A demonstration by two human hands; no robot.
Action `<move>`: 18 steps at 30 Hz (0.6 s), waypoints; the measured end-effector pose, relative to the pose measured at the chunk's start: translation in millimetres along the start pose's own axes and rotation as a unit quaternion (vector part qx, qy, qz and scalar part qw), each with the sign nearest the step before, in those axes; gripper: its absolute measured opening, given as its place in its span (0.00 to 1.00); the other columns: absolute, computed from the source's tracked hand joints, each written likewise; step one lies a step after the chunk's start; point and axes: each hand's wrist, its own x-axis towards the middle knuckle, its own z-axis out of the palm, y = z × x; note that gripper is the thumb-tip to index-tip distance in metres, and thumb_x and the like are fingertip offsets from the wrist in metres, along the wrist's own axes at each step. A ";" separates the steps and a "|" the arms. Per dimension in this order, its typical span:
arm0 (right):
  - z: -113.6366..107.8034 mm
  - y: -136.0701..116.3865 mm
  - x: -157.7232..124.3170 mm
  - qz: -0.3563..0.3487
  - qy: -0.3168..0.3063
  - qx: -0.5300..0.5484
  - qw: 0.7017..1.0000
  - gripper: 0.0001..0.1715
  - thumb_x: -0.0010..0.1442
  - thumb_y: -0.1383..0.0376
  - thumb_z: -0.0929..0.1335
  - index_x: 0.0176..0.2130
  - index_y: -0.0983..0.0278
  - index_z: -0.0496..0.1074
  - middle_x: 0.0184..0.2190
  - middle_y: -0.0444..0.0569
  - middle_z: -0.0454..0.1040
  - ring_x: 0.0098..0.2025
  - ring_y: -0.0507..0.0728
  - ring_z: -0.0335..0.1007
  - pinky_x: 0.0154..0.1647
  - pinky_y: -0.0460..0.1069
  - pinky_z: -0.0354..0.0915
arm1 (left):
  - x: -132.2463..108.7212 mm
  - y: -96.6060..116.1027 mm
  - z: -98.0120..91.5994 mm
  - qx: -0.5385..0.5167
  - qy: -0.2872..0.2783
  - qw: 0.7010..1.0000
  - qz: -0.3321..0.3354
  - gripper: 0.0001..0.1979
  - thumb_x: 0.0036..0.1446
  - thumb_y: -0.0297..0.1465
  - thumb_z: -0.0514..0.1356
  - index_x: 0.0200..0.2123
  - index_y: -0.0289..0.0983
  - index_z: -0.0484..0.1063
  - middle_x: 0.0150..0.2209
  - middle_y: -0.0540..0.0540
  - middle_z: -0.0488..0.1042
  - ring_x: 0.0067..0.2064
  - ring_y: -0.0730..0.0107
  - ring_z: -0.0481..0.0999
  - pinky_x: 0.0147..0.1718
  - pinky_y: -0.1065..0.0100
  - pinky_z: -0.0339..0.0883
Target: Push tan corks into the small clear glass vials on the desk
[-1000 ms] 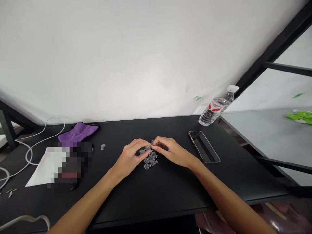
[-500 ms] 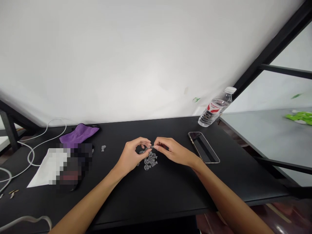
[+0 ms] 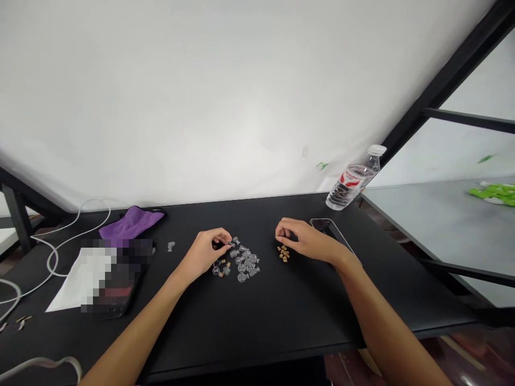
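Note:
My left hand (image 3: 206, 249) is closed, with a tiny clear glass bottle (image 3: 231, 244) pinched between thumb and fingertips. Below and beside it lie a few small bottles with corks in their necks (image 3: 216, 271). A cluster of small clear bottles (image 3: 242, 268) without corks spreads over the table to the right of that hand. My right hand (image 3: 300, 238) hovers at a little pile of tan corks (image 3: 284, 254), its thumb and finger pressed together. Whatever sits in that pinch is too small to make out.
A phone (image 3: 341, 236) lies partly under my right forearm. Behind it stands a water bottle (image 3: 354, 178). A purple cloth (image 3: 132, 222), white paper (image 3: 76, 279), a white cable (image 3: 50, 252) and a lone small bottle (image 3: 171, 246) are on the left.
My hands have come apart. The right has moved right to the corks, which it hid before; the left has shifted left with its small bottle, uncovering the corked bottles.

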 end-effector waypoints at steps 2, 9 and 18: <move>1.8 4.2 -0.7 0.007 -0.024 -0.009 1.000 0.11 0.70 0.60 0.65 0.37 0.61 0.72 0.35 0.47 0.70 0.36 0.56 0.66 0.41 0.51 0.64 | -0.3 0.5 2.0 0.026 -0.007 1.000 0.014 0.04 0.58 0.27 0.67 0.37 0.41 0.78 0.37 0.50 0.83 0.40 0.65 0.82 0.40 0.66 0.73; 2.7 6.4 -3.5 0.018 -0.073 -0.006 0.997 0.09 0.69 0.61 0.65 0.39 0.62 0.73 0.38 0.49 0.70 0.38 0.56 0.68 0.43 0.52 0.65 | 0.4 2.6 -6.6 0.039 -0.025 0.999 0.006 0.06 0.62 0.31 0.64 0.42 0.43 0.80 0.39 0.50 0.84 0.42 0.64 0.82 0.41 0.66 0.71; -2.3 11.1 -7.0 0.024 -0.062 -0.012 0.998 0.11 0.69 0.61 0.65 0.41 0.61 0.76 0.39 0.49 0.71 0.38 0.57 0.69 0.44 0.53 0.66 | 1.3 11.4 -45.1 0.098 -0.061 0.993 0.004 0.06 0.62 0.35 0.64 0.38 0.39 0.80 0.38 0.47 0.77 0.39 0.65 0.75 0.39 0.65 0.68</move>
